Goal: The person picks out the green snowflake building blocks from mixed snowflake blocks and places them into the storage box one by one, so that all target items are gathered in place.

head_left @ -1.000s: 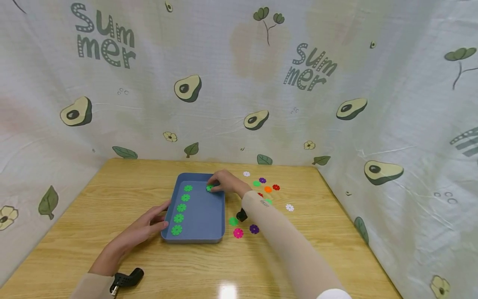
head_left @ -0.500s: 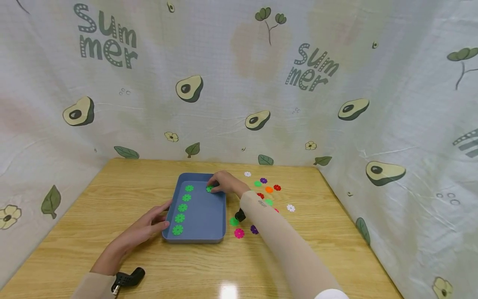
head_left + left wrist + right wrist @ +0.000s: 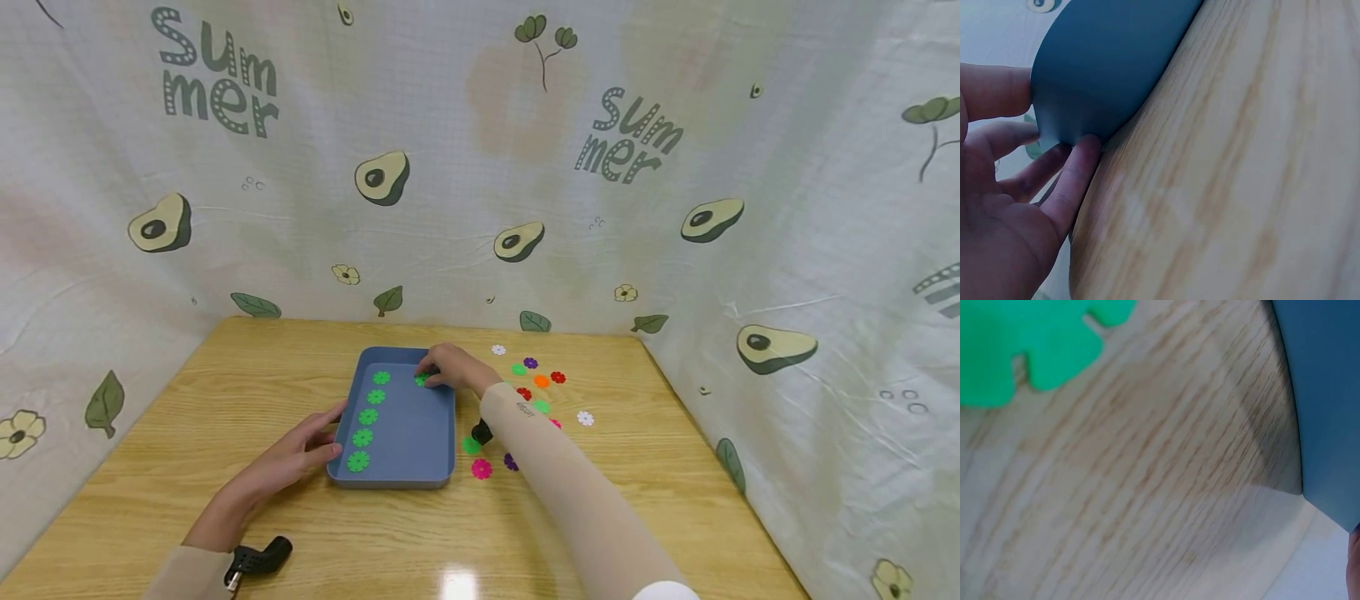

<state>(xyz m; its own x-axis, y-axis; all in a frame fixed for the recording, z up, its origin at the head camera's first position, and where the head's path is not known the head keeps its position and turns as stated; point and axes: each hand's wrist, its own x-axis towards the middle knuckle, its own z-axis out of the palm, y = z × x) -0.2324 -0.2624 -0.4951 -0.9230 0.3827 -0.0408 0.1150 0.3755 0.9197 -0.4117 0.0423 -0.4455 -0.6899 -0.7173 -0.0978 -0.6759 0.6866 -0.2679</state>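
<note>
The blue-grey tray (image 3: 401,483) lies on the wooden table. Along its left side runs a column of several green snowflake discs (image 3: 367,417). My right hand (image 3: 453,367) reaches over the tray's far right corner, thumb and fingertips pinching another green snowflake disc (image 3: 421,380), which they partly hide. My left hand (image 3: 300,454) rests against the tray's left wall. In the left wrist view its fairly straight fingers (image 3: 1072,181) touch the wall's outer side, low down near the table. Only a fingertip of the right hand shows at the edge of the right wrist view.
Right of the tray, loose notched discs lie scattered: a pink one (image 3: 482,468), an orange one (image 3: 542,381), white ones (image 3: 585,418) and several others. My right sleeve (image 3: 570,492) passes over some. A printed curtain (image 3: 450,275) stands behind the table (image 3: 262,358).
Both hands hold nearly the same places, the right fingers still at the disc in the far right corner. The whole head view has shifted slightly.
</note>
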